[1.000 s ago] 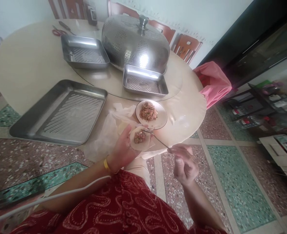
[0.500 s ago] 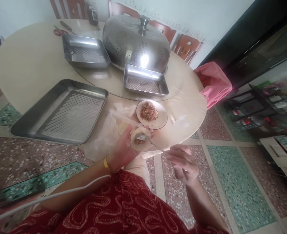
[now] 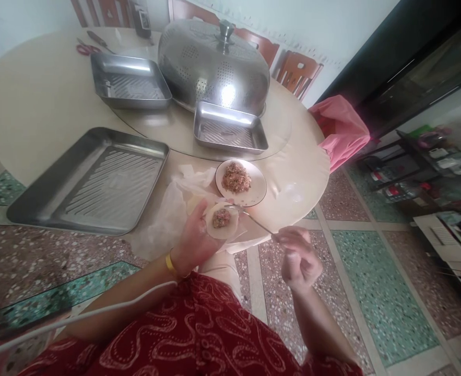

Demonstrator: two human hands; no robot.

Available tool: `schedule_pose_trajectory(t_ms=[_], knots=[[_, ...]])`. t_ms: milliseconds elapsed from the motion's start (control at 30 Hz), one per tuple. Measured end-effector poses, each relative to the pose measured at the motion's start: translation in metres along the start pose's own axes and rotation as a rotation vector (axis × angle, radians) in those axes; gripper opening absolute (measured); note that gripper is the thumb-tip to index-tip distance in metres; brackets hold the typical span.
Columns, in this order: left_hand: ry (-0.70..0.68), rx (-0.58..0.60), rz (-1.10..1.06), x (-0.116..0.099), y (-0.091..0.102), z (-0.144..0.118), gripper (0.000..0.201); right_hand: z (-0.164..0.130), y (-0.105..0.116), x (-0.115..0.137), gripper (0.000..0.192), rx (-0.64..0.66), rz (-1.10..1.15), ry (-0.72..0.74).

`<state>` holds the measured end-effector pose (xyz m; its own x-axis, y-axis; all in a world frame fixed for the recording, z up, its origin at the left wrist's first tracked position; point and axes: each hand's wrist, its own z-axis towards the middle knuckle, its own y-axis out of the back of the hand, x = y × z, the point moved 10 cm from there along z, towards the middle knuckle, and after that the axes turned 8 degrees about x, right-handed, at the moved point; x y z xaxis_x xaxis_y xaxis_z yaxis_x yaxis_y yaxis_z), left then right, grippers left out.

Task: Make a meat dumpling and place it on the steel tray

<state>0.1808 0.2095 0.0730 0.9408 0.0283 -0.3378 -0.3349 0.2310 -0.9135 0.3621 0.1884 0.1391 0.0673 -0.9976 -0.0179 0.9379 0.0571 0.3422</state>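
Left hand (image 3: 194, 237) cupped, palm up, cradling round pale dough wrapper (image 3: 222, 220) with dab of minced brown filling (image 3: 221, 218) at centre. Right hand (image 3: 298, 256) pinches handle end of thin metal spoon (image 3: 253, 220), bowl at wrapper's far edge.

Wrapper likely light, soft, floppy, tears easily; best supported from beneath, gripped at rim.

Nearby: small white plate (image 3: 258, 190) of filling just beyond, clear plastic sheet (image 3: 175, 203) beside, large ribbed steel tray (image 3: 93, 180) to left, perforated steel dome cover (image 3: 214, 68) further back. Nothing blocks hands.
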Motion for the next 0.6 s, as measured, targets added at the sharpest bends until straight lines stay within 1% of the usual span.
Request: schedule_pose_trajectory(t_ms=[33, 133, 267, 367, 433, 500, 533, 600], knots=[[-0.009, -0.001, -0.001, -0.001, 0.001, 0.001, 0.052, 0.0, 0.0, -0.001, 0.027, -0.004, 0.014, -0.012], [-0.011, 0.009, -0.004, -0.002, 0.001, 0.003, 0.056, -0.002, -0.006, -0.003, 0.026, 0.037, 0.049, -0.036], [-0.03, 0.018, 0.001, -0.004, 0.001, 0.004, 0.054, -0.007, -0.003, -0.005, 0.028, -0.025, 0.048, -0.054], [-0.038, 0.006, 0.019, -0.005, 0.002, 0.004, 0.052, -0.008, -0.006, -0.008, 0.027, 0.014, 0.055, -0.077], [-0.035, -0.008, 0.032, -0.006, 0.005, 0.004, 0.051, -0.009, 0.0, -0.012, 0.027, -0.035, 0.044, -0.08], [-0.033, -0.028, 0.048, -0.007, 0.008, 0.003, 0.05, -0.011, 0.009, -0.02, 0.026, -0.119, -0.015, -0.08], [-0.034, -0.041, 0.057, -0.007, 0.01, 0.002, 0.051, -0.012, 0.011, -0.025, 0.026, -0.138, -0.064, -0.082], [-0.037, -0.054, 0.07, -0.008, 0.011, -0.001, 0.052, -0.011, 0.002, -0.037, 0.025, -0.082, -0.19, -0.078]])
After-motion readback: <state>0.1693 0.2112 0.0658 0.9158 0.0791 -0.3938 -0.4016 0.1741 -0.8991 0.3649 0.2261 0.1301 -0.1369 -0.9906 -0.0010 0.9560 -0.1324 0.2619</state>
